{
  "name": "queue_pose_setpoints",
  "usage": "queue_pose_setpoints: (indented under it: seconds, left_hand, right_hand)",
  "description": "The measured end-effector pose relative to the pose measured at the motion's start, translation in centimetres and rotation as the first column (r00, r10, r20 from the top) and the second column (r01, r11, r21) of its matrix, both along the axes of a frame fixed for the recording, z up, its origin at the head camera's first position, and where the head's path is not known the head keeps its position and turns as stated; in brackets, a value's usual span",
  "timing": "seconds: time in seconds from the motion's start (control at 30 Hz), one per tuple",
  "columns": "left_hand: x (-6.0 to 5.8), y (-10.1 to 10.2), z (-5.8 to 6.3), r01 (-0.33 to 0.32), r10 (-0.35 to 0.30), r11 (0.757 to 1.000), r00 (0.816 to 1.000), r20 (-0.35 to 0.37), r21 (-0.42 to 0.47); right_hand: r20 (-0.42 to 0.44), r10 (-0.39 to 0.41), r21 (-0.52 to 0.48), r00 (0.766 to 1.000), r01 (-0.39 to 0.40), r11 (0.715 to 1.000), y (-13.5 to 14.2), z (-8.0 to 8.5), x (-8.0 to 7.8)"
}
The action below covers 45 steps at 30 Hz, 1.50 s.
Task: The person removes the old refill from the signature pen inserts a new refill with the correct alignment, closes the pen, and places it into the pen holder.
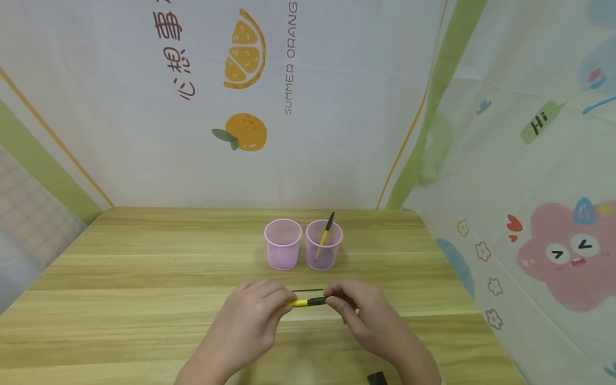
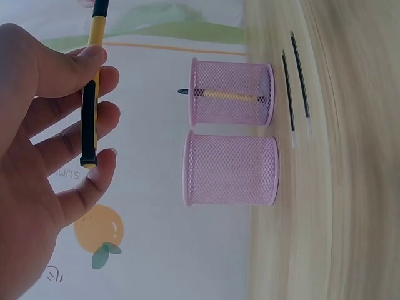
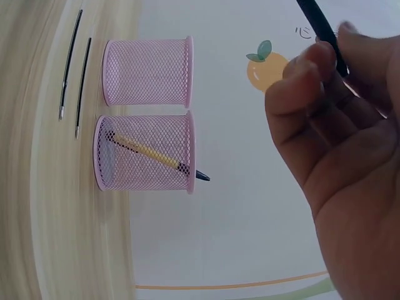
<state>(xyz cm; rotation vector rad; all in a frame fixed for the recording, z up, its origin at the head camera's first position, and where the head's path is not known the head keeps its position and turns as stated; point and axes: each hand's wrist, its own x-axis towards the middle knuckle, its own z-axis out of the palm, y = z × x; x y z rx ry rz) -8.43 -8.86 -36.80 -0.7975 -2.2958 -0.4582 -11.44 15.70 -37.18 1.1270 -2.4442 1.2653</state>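
Observation:
In front of me a yellow and black pen (image 1: 300, 303) lies level between my two hands. My left hand (image 1: 255, 315) pinches its yellow barrel between thumb and forefinger; the clip end (image 2: 89, 161) shows in the left wrist view. The black front section (image 3: 322, 25) is pinched by the thumb and fingers of my right hand (image 1: 363, 313). Two thin dark pen refills (image 2: 289, 94) lie side by side on the table, just beyond the pen. Whether anything sits inside the held pen is hidden.
Two pink mesh pen holders (image 1: 283, 258) stand side by side beyond my hands. The right one holds another yellow and black pen (image 1: 329, 222), leaning. A small black object (image 1: 377, 378) is at the bottom edge. Printed cloth (image 1: 337, 133) hangs behind the wooden table (image 1: 159, 299).

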Motion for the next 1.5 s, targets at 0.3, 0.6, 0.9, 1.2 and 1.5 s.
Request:
queue_pose_setpoints:
  seconds: [0.3,0.6,0.9,1.2,1.5]
  left_hand:
    - [-0.2,-0.5,0.1,-0.010,0.010,1.000,1.000,-0.003,0.003]
    - [-0.2,-0.5,0.3,-0.005,0.005,1.000,1.000,-0.017,0.008]
    - [-0.3,-0.4,0.4,-0.023,0.023,1.000,1.000,-0.006,-0.004]
    - [-0.4,-0.2,0.3,-0.029,0.029,0.999,1.000,-0.009,-0.013]
    - [-0.5,-0.1,0.1,-0.013,0.013,1.000,1.000,-0.026,0.011]
  right_hand:
    - [-0.069,-0.044,-0.010,0.997,0.043,0.999,0.2,0.2,-0.1]
    - [-0.081,-0.047,-0.009,0.996,0.047,0.999,0.3,0.1,0.0]
    - [-0.093,-0.091,0.017,0.992,0.093,0.996,0.3,0.0,-0.2]
    - [-0.089,-0.139,0.028,0.986,0.142,0.989,0.2,-0.4,-0.3]
    - [-0.104,-0.104,0.028,0.989,0.108,0.994,0.3,-0.8,-0.4]
